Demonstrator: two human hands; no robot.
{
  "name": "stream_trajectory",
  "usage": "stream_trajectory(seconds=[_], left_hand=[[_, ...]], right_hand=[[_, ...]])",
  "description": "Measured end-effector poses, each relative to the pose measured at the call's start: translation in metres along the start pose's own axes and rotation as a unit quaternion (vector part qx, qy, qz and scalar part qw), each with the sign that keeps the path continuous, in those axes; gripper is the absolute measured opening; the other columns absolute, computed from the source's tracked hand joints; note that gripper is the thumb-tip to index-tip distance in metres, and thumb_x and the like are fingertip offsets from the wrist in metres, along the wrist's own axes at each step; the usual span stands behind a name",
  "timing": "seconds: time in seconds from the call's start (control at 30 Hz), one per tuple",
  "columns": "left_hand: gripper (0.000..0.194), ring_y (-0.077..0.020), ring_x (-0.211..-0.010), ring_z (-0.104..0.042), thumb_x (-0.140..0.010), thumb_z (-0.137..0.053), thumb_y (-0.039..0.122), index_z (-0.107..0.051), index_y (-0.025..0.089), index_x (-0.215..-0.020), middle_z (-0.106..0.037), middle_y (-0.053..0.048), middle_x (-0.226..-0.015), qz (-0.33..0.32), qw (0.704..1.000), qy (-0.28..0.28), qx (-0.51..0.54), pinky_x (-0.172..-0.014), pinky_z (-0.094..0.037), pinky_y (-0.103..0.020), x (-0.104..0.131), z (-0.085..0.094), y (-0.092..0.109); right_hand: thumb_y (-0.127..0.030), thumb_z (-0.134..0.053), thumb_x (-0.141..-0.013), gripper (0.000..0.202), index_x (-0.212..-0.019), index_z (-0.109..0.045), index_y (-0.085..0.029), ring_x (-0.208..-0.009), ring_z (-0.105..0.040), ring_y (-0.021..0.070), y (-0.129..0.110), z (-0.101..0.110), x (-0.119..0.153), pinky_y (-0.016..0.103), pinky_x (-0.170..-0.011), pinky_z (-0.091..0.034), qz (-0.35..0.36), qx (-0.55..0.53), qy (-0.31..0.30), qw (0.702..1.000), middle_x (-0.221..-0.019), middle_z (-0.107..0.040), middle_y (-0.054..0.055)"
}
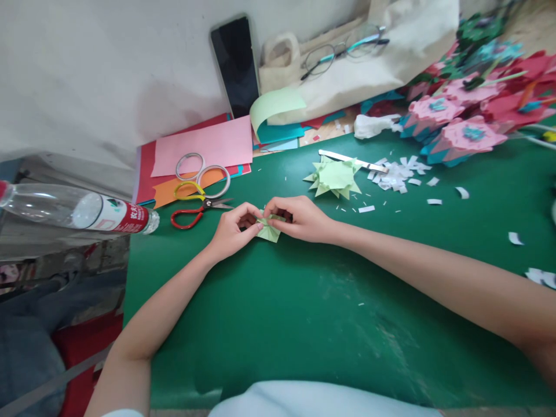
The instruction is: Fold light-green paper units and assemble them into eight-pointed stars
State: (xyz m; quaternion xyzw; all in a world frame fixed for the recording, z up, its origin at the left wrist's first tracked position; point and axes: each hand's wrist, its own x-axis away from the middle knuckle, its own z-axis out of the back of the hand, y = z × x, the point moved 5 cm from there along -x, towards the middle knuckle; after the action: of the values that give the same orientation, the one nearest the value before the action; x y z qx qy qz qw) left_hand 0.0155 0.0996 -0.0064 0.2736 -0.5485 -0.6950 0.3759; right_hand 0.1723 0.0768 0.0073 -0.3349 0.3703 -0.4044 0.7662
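**Pale green folded paper (270, 233) pinched between left hand (234, 231) and right hand (302, 219)**

Nearest, light blue clothing (321, 399) shows at the bottom edge, then a bare stretch of the green table (278, 307). Beyond it, the pale green folded paper is at the fingertips, near the middle of the view. The left hand's grip is closed on its left side, thumb against fingers; the right hand's grip pinches its upper right. Its creases fan out from the fingertips and its lower edge faces the person. Fingers cover its upper part, so I cannot tell its long axis.

Left of the left hand lie scissors (205, 204), blades pointing right, toward that hand. Past the right hand sits a green star-shaped paper (334, 176), with tweezers (373, 167) just behind it and white scraps (395, 176) to the right. Farther back are a pink sheet (208, 145), pink paper flowers (469, 139) at right, and a cloth bag (347, 90) with glasses (364, 43) on it. A phone (237, 66) leans against the wall (108, 69).
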Motion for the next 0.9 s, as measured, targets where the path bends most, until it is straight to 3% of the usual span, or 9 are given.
stream_trajectory(seconds=[0.9], left_hand=[[0.021,-0.0084,-0.061,-0.058,-0.078,-0.072,0.034,-0.064,0.017,-0.088,-0.062,0.000,-0.072,0.008,0.999,0.005,0.033,-0.056,-0.050,-0.018,0.0003,0.0013,0.0034]], right_hand=[[-0.020,-0.057,-0.084,0.007,-0.087,-0.062,-0.016,-0.056,-0.046,0.0062,0.0003,0.0007,-0.0010,0.018,-0.057,-0.032,0.005,0.003,-0.001,1.000,-0.064,-0.056,-0.004]])
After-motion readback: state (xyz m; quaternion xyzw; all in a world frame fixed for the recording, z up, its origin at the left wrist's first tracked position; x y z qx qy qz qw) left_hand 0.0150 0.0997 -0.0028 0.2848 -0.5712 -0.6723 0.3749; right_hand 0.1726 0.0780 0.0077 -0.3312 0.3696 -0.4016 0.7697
